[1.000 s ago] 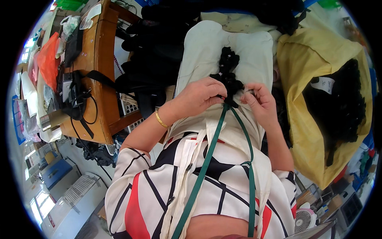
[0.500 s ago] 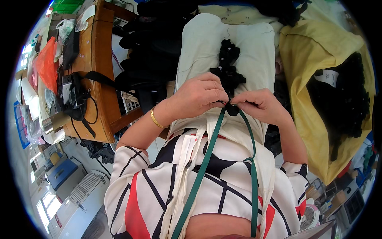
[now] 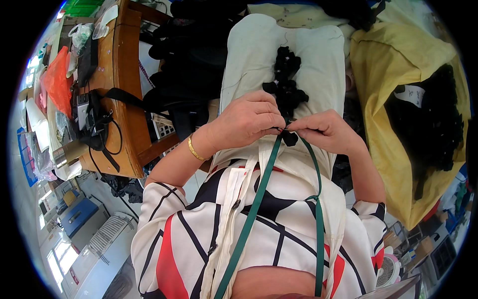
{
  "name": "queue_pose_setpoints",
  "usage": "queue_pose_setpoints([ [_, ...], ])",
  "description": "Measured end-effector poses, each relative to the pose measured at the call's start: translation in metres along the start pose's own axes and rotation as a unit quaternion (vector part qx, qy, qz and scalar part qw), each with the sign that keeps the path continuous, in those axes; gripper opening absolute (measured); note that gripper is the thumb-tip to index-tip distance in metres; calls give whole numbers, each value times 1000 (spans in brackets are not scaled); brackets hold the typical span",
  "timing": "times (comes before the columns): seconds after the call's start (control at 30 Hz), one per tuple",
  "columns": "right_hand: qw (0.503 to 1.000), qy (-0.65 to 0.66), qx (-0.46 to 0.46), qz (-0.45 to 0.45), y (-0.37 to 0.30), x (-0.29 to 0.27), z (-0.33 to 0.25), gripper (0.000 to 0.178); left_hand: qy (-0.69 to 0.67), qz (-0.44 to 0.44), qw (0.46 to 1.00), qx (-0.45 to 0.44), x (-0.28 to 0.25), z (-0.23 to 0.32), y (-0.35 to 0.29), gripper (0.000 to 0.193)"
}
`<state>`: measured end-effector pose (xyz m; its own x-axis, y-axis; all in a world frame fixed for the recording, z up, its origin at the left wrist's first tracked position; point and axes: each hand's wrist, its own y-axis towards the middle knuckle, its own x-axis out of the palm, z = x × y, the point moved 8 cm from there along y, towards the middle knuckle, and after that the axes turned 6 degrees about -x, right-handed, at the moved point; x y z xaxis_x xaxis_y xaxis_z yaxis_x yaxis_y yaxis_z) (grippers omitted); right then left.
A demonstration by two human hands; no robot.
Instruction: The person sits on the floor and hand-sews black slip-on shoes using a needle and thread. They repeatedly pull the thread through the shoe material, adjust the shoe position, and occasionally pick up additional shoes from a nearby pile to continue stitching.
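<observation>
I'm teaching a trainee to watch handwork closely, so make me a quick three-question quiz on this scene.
1. True or false: the gold bracelet is on the person's left wrist.
2. What colour is the open bag at the right: a) blue, b) yellow, c) red?
3. Fill in: the left hand and right hand come together near the ____ (upper/lower) end of the black ruffled piece, as pictured.

Key: 1. True; 2. b; 3. lower.
</observation>
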<state>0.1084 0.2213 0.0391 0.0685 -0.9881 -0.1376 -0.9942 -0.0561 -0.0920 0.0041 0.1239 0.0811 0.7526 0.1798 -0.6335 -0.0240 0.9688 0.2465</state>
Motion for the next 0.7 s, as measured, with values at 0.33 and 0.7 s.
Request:
queue_pose_setpoints([
  [0.33,992,127,8,1,0,15,23,13,-108,12,994,-16,8,-9,-8,23],
  [0.7,985,149,87,31,-8,28,31,18,-109,-5,994,-15,10,-7,-9,18],
])
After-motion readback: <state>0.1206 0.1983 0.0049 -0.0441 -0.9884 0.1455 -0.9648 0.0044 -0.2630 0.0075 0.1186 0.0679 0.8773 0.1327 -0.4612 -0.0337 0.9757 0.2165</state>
